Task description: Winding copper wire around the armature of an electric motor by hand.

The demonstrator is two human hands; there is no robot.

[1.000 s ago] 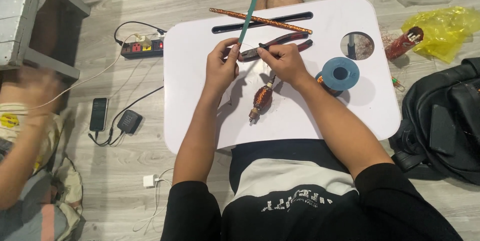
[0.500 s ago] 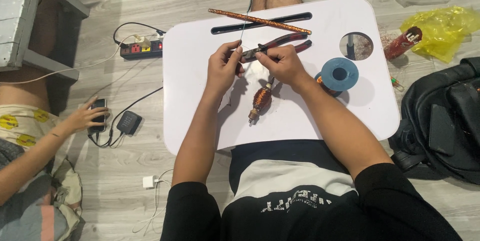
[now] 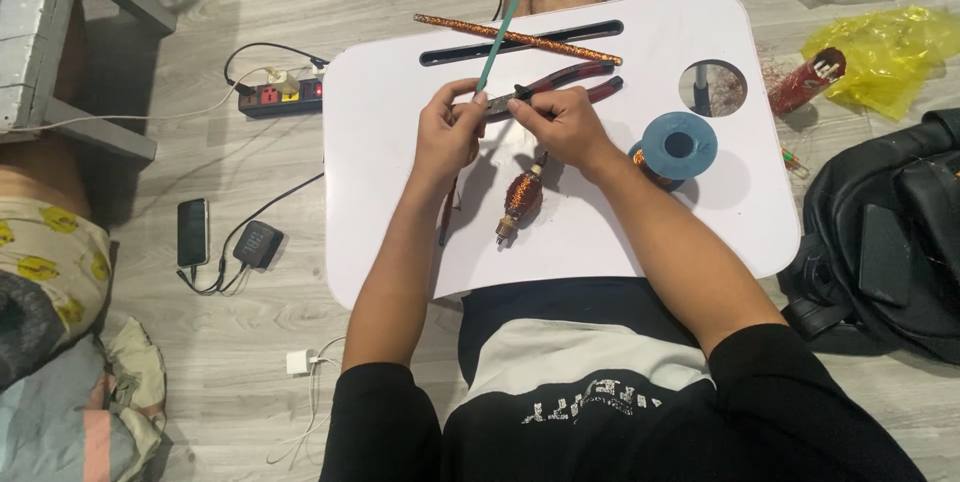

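I see both hands meeting above the middle of the white table (image 3: 400, 122). The left hand (image 3: 447, 130) has its grip pinched shut on a thin green strip (image 3: 497, 34), which rises tilted toward the table's far edge. The right hand (image 3: 558, 125) has its grip closed on the same strip's lower end, just in front of the red-handled pliers (image 3: 570, 82) lying on the table. A copper-wound motor core (image 3: 521, 198) lies on the table just nearer me than the hands. A blue spool (image 3: 679, 145) sits right of the right hand, and a copper-wrapped rod (image 3: 520, 39) lies across the table's far slot.
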